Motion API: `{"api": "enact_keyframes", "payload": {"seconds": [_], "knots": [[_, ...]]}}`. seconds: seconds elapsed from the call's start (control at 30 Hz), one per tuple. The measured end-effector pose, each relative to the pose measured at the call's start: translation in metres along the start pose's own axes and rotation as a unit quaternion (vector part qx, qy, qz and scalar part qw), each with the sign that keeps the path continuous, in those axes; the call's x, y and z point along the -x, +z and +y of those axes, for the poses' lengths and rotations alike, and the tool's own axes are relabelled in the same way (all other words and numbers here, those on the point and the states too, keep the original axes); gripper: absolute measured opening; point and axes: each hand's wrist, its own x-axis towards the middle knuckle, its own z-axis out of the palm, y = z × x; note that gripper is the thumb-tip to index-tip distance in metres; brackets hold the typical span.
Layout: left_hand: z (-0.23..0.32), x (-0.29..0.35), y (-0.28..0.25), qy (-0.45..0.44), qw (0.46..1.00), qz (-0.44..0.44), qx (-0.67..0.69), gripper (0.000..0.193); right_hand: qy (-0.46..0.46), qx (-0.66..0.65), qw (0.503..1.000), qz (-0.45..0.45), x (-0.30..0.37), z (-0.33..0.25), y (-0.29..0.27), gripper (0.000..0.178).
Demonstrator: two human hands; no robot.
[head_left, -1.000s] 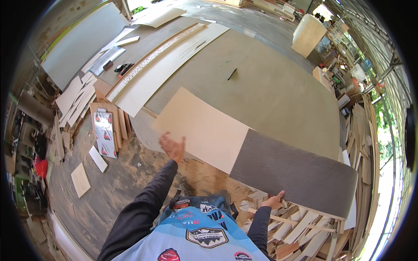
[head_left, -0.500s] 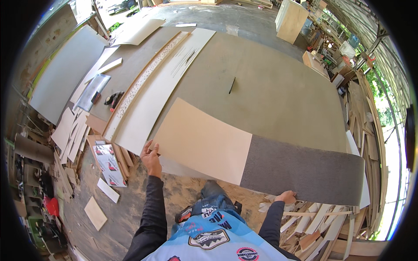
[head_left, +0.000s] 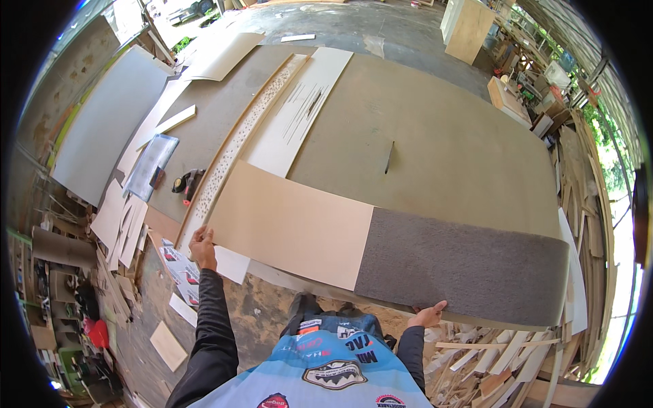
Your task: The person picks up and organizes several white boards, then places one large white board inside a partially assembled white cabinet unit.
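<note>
A long thin sheet lies across the near part of a wide brown-grey panel (head_left: pixel 435 129). It has a smooth beige section (head_left: pixel 292 224) on the left and a rough dark grey section (head_left: pixel 462 268) on the right; whether these are one piece I cannot tell. My left hand (head_left: pixel 203 248) pinches the beige section's near left corner. At the dark section's near edge, my right hand (head_left: pixel 428 315) grips with the thumb on top, its other fingers partly hidden. The beige end covers part of a white board (head_left: pixel 306 102) and reaches a speckled, brown-edged strip (head_left: pixel 235 143).
A thin dark stick (head_left: pixel 389 158) lies on the panel. Left of the strip are a black and red hand tool (head_left: pixel 189 185) and a clear plastic sheet (head_left: pixel 149 166). Wood offcuts (head_left: pixel 503 353) are piled at the near right. A wooden box (head_left: pixel 469 30) stands far off.
The beige and dark sheet has slid left with both hands, so its beige end now overlaps the white board and comes up to the speckled strip.
</note>
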Motion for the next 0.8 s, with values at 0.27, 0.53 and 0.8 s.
{"api": "enact_keyframes", "payload": {"seconds": [0.27, 0.53, 0.8], "knots": [[0.058, -0.006, 0.099, 0.252, 0.794, -0.251, -0.493, 0.086, -0.079, 0.089, 0.989, 0.082, 0.009, 0.019, 0.024, 0.078], [0.037, -0.057, 0.147, 0.213, 0.542, -0.576, -0.574, 0.172, -0.174, 0.157, 0.934, 0.269, 0.043, 0.006, 0.050, 0.062], [0.035, -0.081, 0.151, 0.232, 0.546, -0.597, -0.540, 0.171, -0.140, 0.146, 0.956, 0.213, 0.101, -0.020, 0.066, 0.059]]}}
